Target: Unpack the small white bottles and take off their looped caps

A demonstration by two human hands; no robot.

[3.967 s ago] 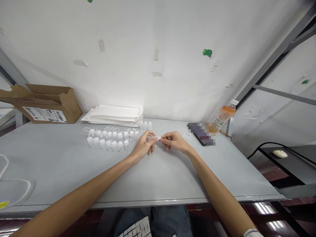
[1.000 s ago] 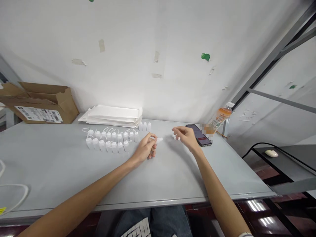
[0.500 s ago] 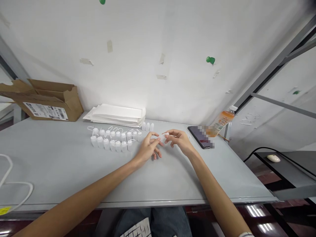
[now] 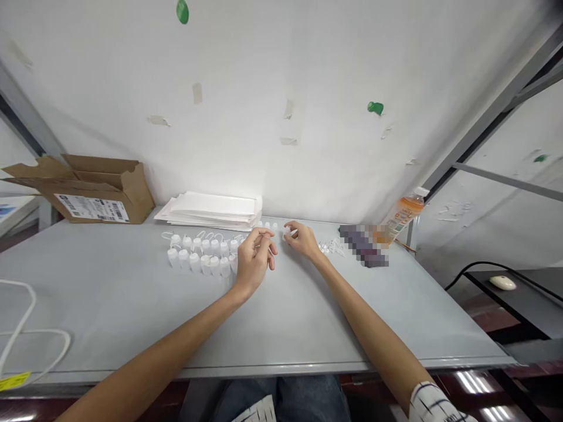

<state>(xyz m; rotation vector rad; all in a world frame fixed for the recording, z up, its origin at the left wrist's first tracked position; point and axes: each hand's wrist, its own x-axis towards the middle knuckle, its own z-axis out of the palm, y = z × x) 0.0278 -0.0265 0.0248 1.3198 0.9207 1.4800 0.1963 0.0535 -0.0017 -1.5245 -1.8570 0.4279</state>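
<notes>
Two rows of several small white plastic bottles [image 4: 200, 253] stand on the grey table [image 4: 132, 293], in front of a stack of white paper bags [image 4: 214, 209]. My left hand [image 4: 253, 262] is curled at the right end of the rows, its fingers pinched on a small white piece I cannot make out. My right hand [image 4: 301, 239] lies just right of it, fingers bent round a small white bottle [image 4: 288, 232]. A few more bottles [image 4: 270, 225] stand behind the hands. Small white loose parts [image 4: 332, 248] lie right of my right hand.
An open cardboard box [image 4: 94, 187] sits at the back left. A phone [image 4: 364, 246] and an orange drink bottle [image 4: 402, 214] are at the back right. A white cable [image 4: 26, 319] curls at the left edge. A mouse [image 4: 502, 282] lies on a lower shelf.
Both hands have moved back toward the wall. My left hand went from spread fingers to a curl by the rows. My right hand now reaches the bottles near the bags.
</notes>
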